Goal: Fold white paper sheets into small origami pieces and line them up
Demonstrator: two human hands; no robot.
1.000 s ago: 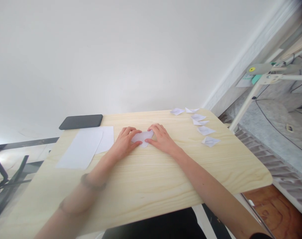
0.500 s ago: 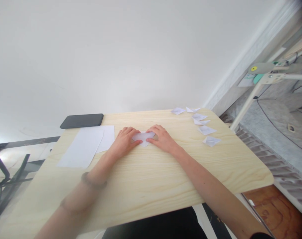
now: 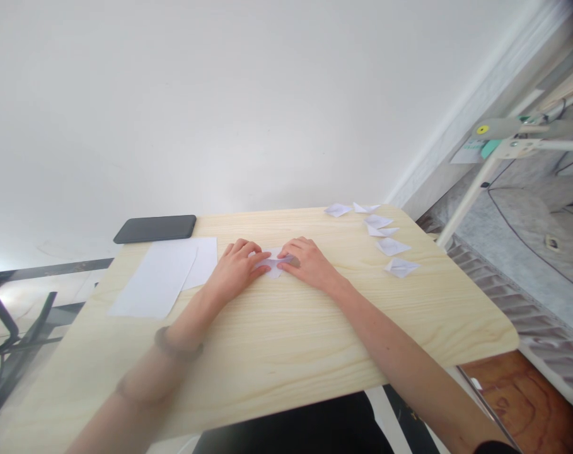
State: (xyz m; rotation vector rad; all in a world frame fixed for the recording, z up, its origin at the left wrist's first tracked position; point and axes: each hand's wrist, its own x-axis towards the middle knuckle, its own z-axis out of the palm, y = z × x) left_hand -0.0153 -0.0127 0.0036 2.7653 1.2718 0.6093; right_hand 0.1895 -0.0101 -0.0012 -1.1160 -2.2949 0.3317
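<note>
A small folded piece of white paper [image 3: 273, 263] lies near the middle of the wooden table [image 3: 286, 340], between my two hands. My left hand [image 3: 241, 263] pinches its left end with thumb and fingers. At the right end, my right hand [image 3: 305, 261] grips the paper the same way. One layer of the paper is partly lifted along a crease; the fingers hide both ends. To the right, several folded paper boats [image 3: 393, 246] stand along the table's far right side.
Flat white paper sheets [image 3: 156, 277] lie on the table's left part, overlapping. Behind them a black phone [image 3: 155, 229] rests at the back left corner. A white wall [image 3: 267, 113] rises behind the table, and a white metal frame [image 3: 470, 195] stands to the right.
The folded paper's upper layer has shifted from a flat band to a partly lifted flap. My fingers have moved slightly on it; both hands stay in about the same place.
</note>
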